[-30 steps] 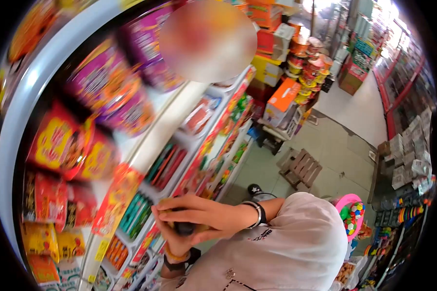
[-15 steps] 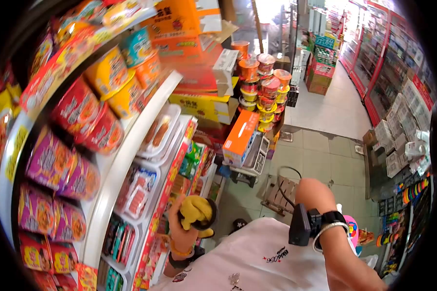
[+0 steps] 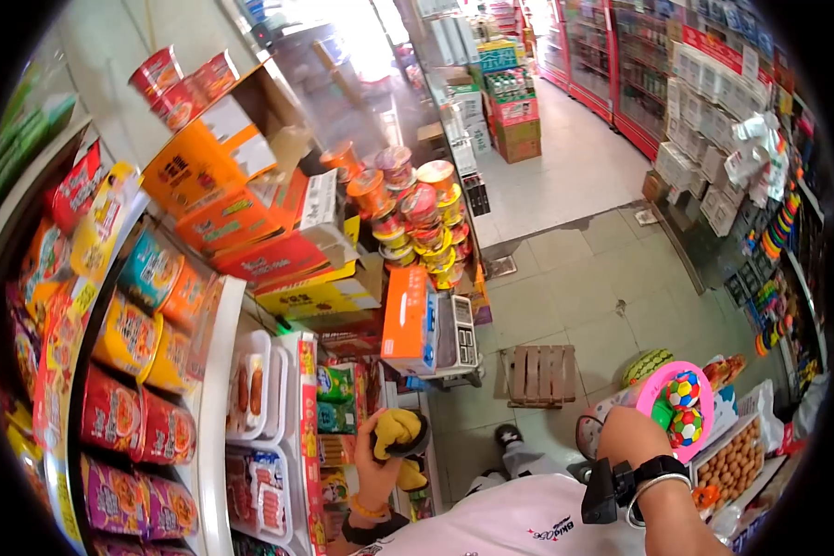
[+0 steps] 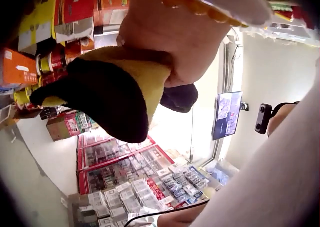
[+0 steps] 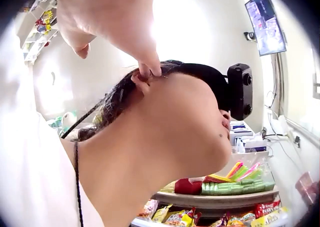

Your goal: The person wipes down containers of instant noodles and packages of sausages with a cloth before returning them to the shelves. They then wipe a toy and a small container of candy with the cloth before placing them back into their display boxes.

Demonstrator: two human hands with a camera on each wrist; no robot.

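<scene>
My left hand (image 3: 372,471) grips a bunched yellow-and-black cloth (image 3: 398,433) beside the shelves, at the lower middle of the head view. The left wrist view shows the same cloth (image 4: 107,94) close up, its dark side hanging below the hand (image 4: 172,29). My right arm is raised, and the right hand (image 3: 625,434) appears foreshortened in the head view. In the right wrist view that hand (image 5: 110,19) reaches down from the top, with fingertips at the ear (image 5: 144,84). A dark camera (image 3: 607,491) is strapped to the right wrist.
Shelves at left hold cup noodles (image 3: 139,412) and trays of packaged sausages (image 3: 250,389). Stacked cartons (image 3: 250,222) and noodle tubs (image 3: 422,218) stand ahead. A wooden stool (image 3: 542,375) is on the tiled floor. To the right are a pink basin (image 3: 653,398) and eggs (image 3: 732,463).
Both hands were together at the cloth. The right hand has since left it and risen to the ear, while the left keeps the cloth. The head view has swung right, away from the shelves.
</scene>
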